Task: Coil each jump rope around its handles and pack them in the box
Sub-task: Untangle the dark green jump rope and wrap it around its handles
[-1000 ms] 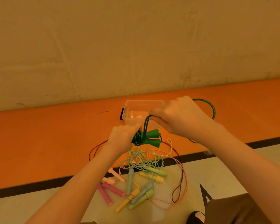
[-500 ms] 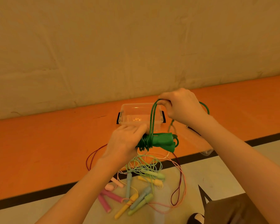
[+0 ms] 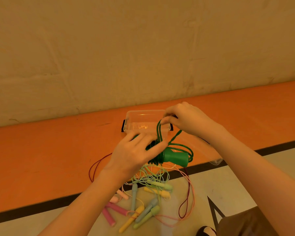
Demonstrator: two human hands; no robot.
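Head view, the only one. Landmark: clear plastic box (image 3: 144,123), open-topped, black latches at both ends, standing on the orange strip of floor (image 3: 41,150) near the base of the wall (image 3: 143,48).

Left hand (image 3: 134,155) sits just in front of the box, fingers curled round the green handles (image 3: 174,157) and the turns of green rope (image 3: 157,156) already coiled about them. Bundle is held off the floor, handle ends pointing to the right of the box.

Right hand (image 3: 186,119) is at the box's right end, overlapping its rim in the picture. Thumb and fingers pinch a raised loop of the green rope; strands run taut from the pinch down to the coil. A slack loop of the same rope hangs round the handle ends.

Pile of pastel jump ropes (image 3: 143,201) lies on the pale floor in front of the box, nearer the person than the green bundle: pink, yellow, blue-grey and light-green handles with thin cords tangled among them. A dark red cord (image 3: 94,169) loops out of the pile to the left and right.

Clear lid (image 3: 215,161) lies to the right of the box, mostly hidden behind the right forearm.
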